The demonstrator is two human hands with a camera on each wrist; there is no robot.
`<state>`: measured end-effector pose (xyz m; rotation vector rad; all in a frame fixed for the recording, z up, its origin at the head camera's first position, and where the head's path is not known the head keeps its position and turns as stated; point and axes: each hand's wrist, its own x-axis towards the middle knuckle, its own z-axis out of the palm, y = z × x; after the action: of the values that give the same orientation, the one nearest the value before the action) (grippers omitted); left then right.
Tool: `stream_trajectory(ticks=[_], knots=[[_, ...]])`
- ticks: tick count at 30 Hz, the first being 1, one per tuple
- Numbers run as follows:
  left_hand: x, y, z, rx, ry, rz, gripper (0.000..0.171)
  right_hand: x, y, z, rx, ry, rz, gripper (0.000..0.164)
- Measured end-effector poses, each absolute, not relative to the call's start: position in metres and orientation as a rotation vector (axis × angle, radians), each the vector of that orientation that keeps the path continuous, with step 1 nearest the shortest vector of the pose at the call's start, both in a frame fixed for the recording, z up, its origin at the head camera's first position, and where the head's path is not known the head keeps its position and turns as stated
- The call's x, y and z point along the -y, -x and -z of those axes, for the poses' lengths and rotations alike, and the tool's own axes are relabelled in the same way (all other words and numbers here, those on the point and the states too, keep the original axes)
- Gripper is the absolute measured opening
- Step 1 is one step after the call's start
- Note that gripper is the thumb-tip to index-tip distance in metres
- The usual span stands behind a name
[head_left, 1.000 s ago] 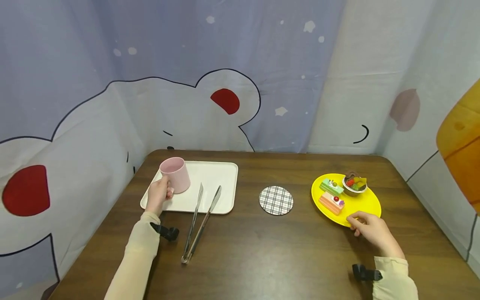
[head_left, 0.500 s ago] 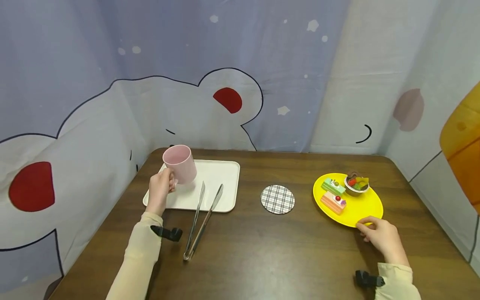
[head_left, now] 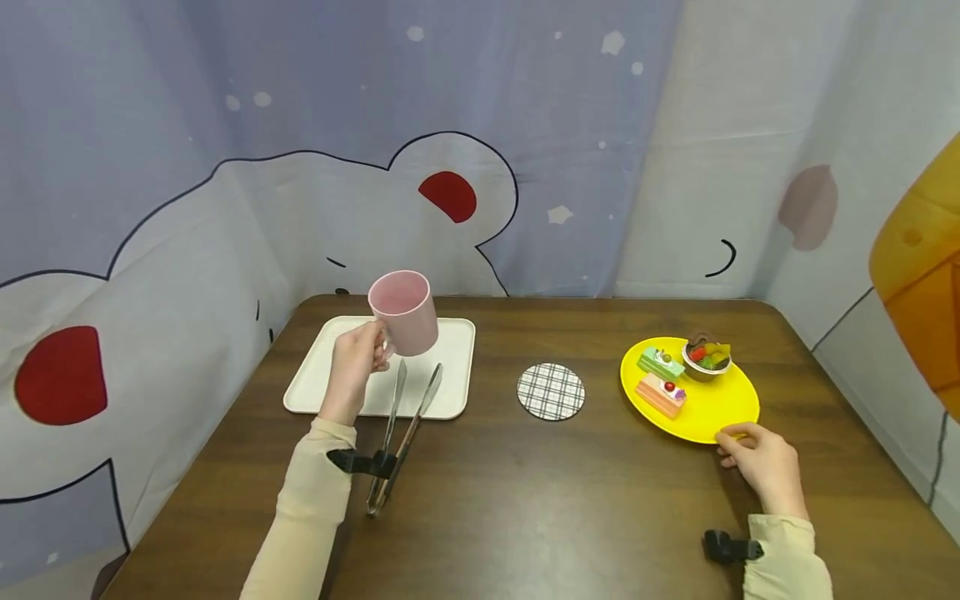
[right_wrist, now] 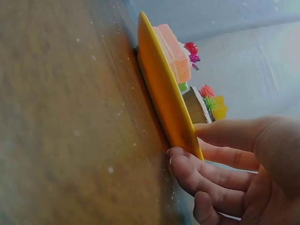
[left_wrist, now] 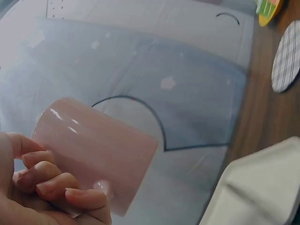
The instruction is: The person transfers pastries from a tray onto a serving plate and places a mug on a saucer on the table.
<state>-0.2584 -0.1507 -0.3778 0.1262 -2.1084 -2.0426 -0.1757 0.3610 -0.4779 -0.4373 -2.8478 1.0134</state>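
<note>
A pink mug (head_left: 408,321) hangs above the white tray (head_left: 318,379), its handle gripped by my left hand (head_left: 352,367). In the left wrist view the fingers curl at the handle side of the mug (left_wrist: 98,150). On the right, a yellow plate (head_left: 723,408) bears a green cake slice (head_left: 660,364), an orange cake slice (head_left: 660,395) and a small fruit-topped cup dessert (head_left: 707,360). My right hand (head_left: 765,467) pinches the plate's near right rim. The right wrist view shows the thumb over the plate (right_wrist: 164,93) and fingertips beneath its edge.
Metal tongs (head_left: 405,446) lie with their tips on the tray and their joined end on the brown table (head_left: 555,508). A round checked coaster (head_left: 551,392) lies between tray and plate. A printed curtain (head_left: 570,125) surrounds the table's back and sides.
My left hand has lifted the mug off the tray and carried it to the right. My right hand has shifted slightly along the plate's rim and now pinches it.
</note>
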Motion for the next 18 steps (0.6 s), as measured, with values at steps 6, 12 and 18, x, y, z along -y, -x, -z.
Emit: stream_trajectory(ticks=[6,12,18], knots=[[0.123,0.255,0.388,2.121,-0.084,2.079,0.037,-0.359,0.176,0.479,2.800,0.468,-1.068,0.036],[0.093,0.252,0.397,2.119,-0.024,2.158,0.039,-0.360,0.174,0.481,2.763,0.514,-1.088,0.033],[0.062,0.257,0.408,2.149,0.043,2.201,0.038,-0.362,0.175,0.484,2.748,0.540,-1.137,0.036]])
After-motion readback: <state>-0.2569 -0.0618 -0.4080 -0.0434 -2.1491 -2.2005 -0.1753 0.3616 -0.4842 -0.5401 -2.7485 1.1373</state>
